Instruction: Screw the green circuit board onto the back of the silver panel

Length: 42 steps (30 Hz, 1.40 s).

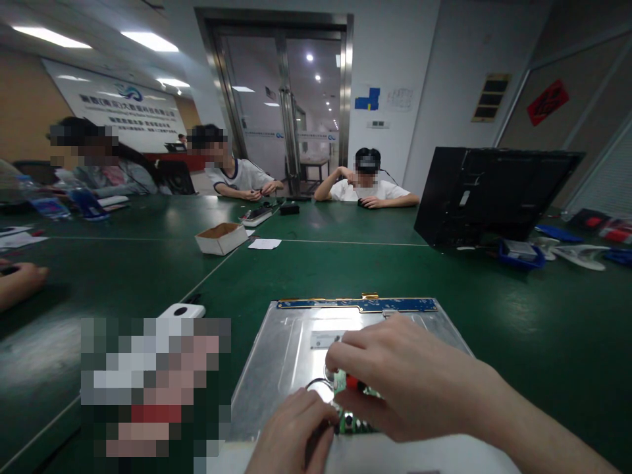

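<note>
A silver metal panel (276, 342) lies on the green table, with a narrow blue circuit strip (405, 305) along its far edge. Over the panel's near part is a small green circuit board (350, 422), partly covered by my hands. My right hand (395, 375) is curled above the board, fingers closed around a red and black object (354, 383), mostly hidden. Touching the board's left side is my left hand (299, 428), its fingers bent together; whether they pinch anything is hidden. A thin dark wire (320, 380) curves near the left fingertips.
Left of the panel lies a white device (182, 311) beside a blurred patch. Farther back are an open box (221, 238), a white paper (265, 243) and a large black monitor (494, 194) at right. Several people sit around the table; another person's hand (22, 283) is at far left.
</note>
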{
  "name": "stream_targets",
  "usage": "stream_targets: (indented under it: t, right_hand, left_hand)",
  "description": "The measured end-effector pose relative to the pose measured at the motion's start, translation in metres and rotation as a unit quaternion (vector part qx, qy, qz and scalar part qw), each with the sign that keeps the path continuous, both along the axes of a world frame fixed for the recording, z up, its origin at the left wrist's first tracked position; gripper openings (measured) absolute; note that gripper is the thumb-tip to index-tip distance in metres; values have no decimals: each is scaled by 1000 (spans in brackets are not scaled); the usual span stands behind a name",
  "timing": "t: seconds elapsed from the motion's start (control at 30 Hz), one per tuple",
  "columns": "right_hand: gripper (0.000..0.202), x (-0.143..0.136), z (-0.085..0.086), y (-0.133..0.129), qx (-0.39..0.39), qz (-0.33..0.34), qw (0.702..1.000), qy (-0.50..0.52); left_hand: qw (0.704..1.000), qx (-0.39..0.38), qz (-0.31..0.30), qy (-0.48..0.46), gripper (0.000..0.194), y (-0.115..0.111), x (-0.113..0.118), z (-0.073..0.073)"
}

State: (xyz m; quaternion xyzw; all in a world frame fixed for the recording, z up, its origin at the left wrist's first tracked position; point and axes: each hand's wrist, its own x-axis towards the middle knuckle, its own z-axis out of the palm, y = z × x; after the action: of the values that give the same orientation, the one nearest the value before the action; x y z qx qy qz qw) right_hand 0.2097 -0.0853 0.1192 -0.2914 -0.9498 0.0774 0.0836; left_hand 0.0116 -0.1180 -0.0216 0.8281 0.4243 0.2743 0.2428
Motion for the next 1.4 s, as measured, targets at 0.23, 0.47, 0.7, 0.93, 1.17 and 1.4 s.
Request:
stream_targets:
  t: [0.23,0.47,0.7,0.93,1.17,1.4]
  right_hand:
    - [10,1,3,-3,6,2,1000,-17]
    - [13,2,2,-3,-11,14,1000,-9]
    - [11,-1,0,0,12,-16,1000,-21]
    - [17,3,4,-4,-16,17,1000,-8]
    - [7,-1,1,-1,12,-8,1000,-12]
    - [14,2,2,-2,-11,16,1000,-12]
  left_hand:
    - [1000,10,1,-1,19,-1,0,0]
    - [1000,2,-6,13,19,-1,-1,1]
    - [1000,16,-1,1,21,0,1,0]
    - [1000,-3,0,12,19,-1,1,3]
    - [1000,3,-1,6,18,-1,-2,0]
    - [1000,-2,1,2,18,0,1,1]
